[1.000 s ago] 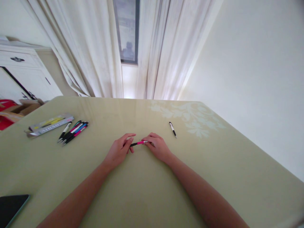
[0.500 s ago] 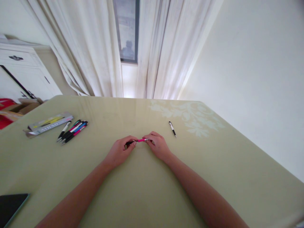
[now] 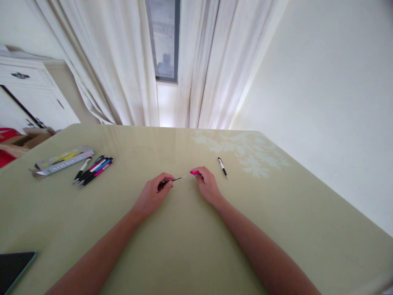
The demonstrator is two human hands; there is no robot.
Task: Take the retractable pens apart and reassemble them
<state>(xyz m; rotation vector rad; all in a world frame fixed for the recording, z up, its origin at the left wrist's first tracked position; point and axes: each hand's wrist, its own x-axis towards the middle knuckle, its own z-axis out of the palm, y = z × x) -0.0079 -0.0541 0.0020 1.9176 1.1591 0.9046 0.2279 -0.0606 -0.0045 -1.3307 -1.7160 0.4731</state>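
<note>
My left hand (image 3: 156, 189) is closed round the black lower half of a pen (image 3: 162, 184), with a thin dark refill (image 3: 177, 179) sticking out to the right. In my right hand (image 3: 207, 184), fingers pinched, is the pink pen barrel (image 3: 194, 172). A small gap parts the refill's pale tip from the barrel. Just right of my right hand lies a white and black pen (image 3: 222, 167), apart from it. My fingers hide part of both pen halves.
On the left of the table (image 3: 184, 246) several pens (image 3: 95, 170) lie in a bunch beside an opened pen box (image 3: 63, 161). A dark flat device (image 3: 15, 268) rests at the near left corner. Beyond the far edge hang curtains (image 3: 123, 61).
The pink barrel has come away from the black half, baring the refill. My right hand has moved slightly right and away; my left has shifted slightly left.
</note>
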